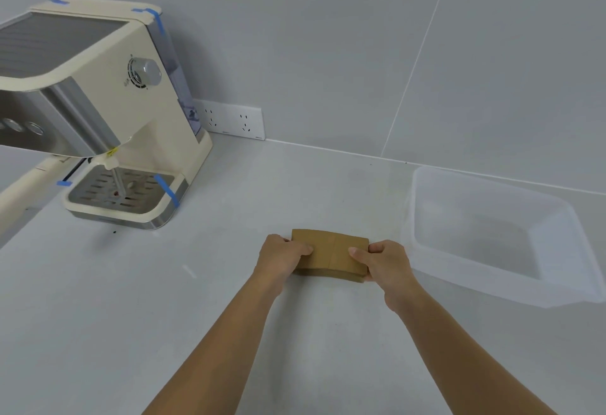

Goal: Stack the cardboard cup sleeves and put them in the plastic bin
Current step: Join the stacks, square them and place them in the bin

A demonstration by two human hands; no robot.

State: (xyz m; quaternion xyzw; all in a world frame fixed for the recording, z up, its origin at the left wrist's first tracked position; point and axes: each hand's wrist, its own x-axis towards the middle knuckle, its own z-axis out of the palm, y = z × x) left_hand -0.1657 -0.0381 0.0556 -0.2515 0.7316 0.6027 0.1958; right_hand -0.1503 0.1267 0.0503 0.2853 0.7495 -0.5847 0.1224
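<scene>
A flat stack of brown cardboard cup sleeves [330,254] lies on the pale counter in the middle of the view. My left hand [281,255] grips its left end with the thumb on top. My right hand [385,263] grips its right end the same way. A clear plastic bin [557,286] stands just to the right of the stack, open side up, with nothing visible inside it.
A cream espresso machine [108,109] with blue tape strips stands at the back left, its drip tray [121,195] facing me. A white wall socket strip [234,119] sits behind it. Grey tiled wall runs along the back of the counter [131,300].
</scene>
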